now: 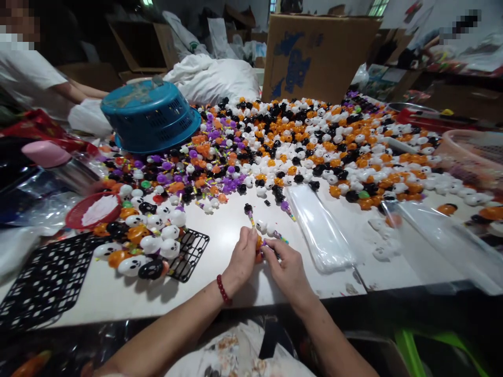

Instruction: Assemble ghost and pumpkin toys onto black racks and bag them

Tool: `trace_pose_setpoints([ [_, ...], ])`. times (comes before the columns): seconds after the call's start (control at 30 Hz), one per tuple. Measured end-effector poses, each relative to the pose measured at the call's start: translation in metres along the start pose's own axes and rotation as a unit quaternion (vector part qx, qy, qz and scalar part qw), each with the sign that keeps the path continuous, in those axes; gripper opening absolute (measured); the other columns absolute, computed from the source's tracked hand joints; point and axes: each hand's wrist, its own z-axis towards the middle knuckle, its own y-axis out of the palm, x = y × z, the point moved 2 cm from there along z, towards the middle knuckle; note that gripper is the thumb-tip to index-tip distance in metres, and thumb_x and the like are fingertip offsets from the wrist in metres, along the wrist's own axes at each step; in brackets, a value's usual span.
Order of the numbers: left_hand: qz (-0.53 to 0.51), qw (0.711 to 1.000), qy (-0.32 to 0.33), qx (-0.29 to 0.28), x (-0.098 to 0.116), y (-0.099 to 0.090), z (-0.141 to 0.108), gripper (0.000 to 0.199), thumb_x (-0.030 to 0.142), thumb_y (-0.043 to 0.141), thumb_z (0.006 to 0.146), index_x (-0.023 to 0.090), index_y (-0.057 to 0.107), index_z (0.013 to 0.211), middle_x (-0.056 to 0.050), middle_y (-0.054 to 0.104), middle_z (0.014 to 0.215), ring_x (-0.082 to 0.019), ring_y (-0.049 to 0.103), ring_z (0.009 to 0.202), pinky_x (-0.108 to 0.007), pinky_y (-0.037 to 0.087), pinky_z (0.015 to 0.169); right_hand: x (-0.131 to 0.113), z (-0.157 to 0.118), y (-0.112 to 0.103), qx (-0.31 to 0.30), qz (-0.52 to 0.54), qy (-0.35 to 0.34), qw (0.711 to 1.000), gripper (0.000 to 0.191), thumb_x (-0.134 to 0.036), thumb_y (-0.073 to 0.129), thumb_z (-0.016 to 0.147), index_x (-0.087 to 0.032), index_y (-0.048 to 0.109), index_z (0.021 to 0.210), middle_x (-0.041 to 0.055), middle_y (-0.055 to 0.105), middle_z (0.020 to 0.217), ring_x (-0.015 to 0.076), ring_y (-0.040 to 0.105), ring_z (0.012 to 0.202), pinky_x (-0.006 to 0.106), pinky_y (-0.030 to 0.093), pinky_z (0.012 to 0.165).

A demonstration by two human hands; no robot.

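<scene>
Near the table's front edge my hands meet over a small orange plastic figure [258, 242], partly hidden by fingers. My left hand [241, 259], with a red bead bracelet [223, 289] at its wrist, is closed round the figure. My right hand [290, 267] pinches a small purple plastic piece [264, 243] against it; how far the two are joined I cannot tell. Just beyond my fingertips lie a black-topped stick with coloured beads [249, 212] and some white ghost figures [265, 226]. A purple-topped stick [286, 208] rests farther right.
A large pile of white, orange and black figures [291, 141] covers the table's back. Finished-looking clusters [145, 235] sit on a black grid [192, 256]. Clear plastic bags [320, 228] lie right. A blue basket [151, 118], cardboard box [306, 57] and a person's arm [74, 91] are behind.
</scene>
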Motion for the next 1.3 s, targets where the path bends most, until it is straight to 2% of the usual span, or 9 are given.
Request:
trace_pose_setpoints([
  [0.27,0.152,0.980,0.119,-0.040,0.018,-0.012,0.019,0.036,0.052,0.033,0.099,0.023,0.054,0.101,-0.003,0.057,0.090,-0.017,0.054,0.080,-0.030,0.046,0.077,0.015,0.023,-0.013,0.001,0.027,-0.009,1.000,0.031,-0.036,0.049,0.098,-0.021,0.072,0.112,0.0074,0.070,0.100,0.0210,0.065,0.092,0.036,0.053,0.084],
  [0.37,0.267,0.946,0.171,0.071,0.023,-0.027,0.041,0.032,0.040,0.035,0.100,0.021,0.054,0.118,-0.010,0.059,0.111,-0.022,0.056,0.104,-0.037,0.043,0.095,0.032,0.044,-0.032,0.076,-0.103,-0.037,0.991,0.033,-0.036,0.048,0.097,-0.020,0.073,0.110,0.0103,0.065,0.102,0.0244,0.060,0.098,0.042,0.049,0.090],
  [0.47,0.443,0.859,0.150,0.209,0.025,-0.054,0.068,0.033,0.024,0.047,0.093,0.014,0.052,0.123,-0.017,0.052,0.125,-0.029,0.049,0.119,-0.043,0.039,0.103,0.042,0.066,-0.035,0.127,-0.254,-0.058,0.957,0.031,-0.031,0.050,0.094,-0.016,0.071,0.111,0.0157,0.063,0.113,0.0319,0.052,0.110,0.051,0.041,0.096],
  [0.6,0.566,0.763,0.068,0.304,0.024,-0.087,0.096,0.043,0.025,0.052,0.090,0.013,0.048,0.132,-0.023,0.040,0.137,-0.035,0.049,0.120,-0.045,0.042,0.097,0.035,0.094,0.003,0.018,-0.348,-0.099,0.932,0.028,-0.029,0.046,0.097,-0.016,0.068,0.109,0.0167,0.068,0.104,0.0317,0.053,0.102,0.050,0.036,0.096],
  [0.7,0.607,0.741,0.055,0.281,0.020,-0.095,0.105,0.035,0.030,0.049,0.092,0.015,0.055,0.123,-0.022,0.052,0.122,-0.036,0.051,0.114,-0.046,0.044,0.092,0.030,0.110,0.043,-0.080,-0.409,-0.102,0.903,0.026,-0.033,0.050,0.096,-0.014,0.066,0.102,0.0154,0.070,0.088,0.0300,0.056,0.092,0.048,0.032,0.098],
  [0.83,0.640,0.712,0.078,0.277,0.019,-0.093,0.102,0.028,0.027,0.049,0.090,0.014,0.060,0.113,-0.019,0.057,0.111,-0.038,0.048,0.112,-0.049,0.043,0.090,0.033,0.120,0.072,-0.139,-0.445,-0.083,0.881,0.020,-0.009,0.053,0.086,-0.012,0.063,0.103,0.0147,0.070,0.096,0.0282,0.058,0.097,0.047,0.027,0.105],
  [0.93,0.634,0.710,0.101,0.288,0.024,-0.089,0.102,0.026,0.020,0.049,0.087,0.012,0.061,0.109,-0.019,0.056,0.112,-0.037,0.048,0.109,-0.048,0.043,0.089,0.033,0.119,0.070,-0.131,-0.406,-0.073,0.901,0.032,0.000,0.045,0.084,-0.013,0.061,0.108,0.0129,0.066,0.101,0.0251,0.058,0.099,0.041,0.033,0.103],
  [1.07,0.598,0.750,0.161,0.231,0.035,-0.077,0.121,0.030,0.015,0.049,0.086,0.011,0.061,0.113,-0.019,0.055,0.117,-0.034,0.046,0.113,-0.046,0.039,0.096,0.031,0.111,0.051,-0.057,-0.282,-0.048,0.956,0.039,-0.008,0.038,0.090,-0.013,0.054,0.126,0.0142,0.059,0.111,0.0230,0.059,0.098,0.033,0.046,0.090],
  [1.3,0.547,0.800,0.218,0.114,0.041,-0.043,0.180,0.033,0.020,0.057,0.087,0.019,0.061,0.120,-0.015,0.057,0.123,-0.030,0.051,0.113,-0.042,0.041,0.096,0.040,0.074,0.026,0.007,-0.097,0.000,0.995,0.050,-0.030,0.044,0.093,-0.016,0.049,0.140,0.0154,0.062,0.126,0.0283,0.057,0.118,0.046,0.044,0.103],
])
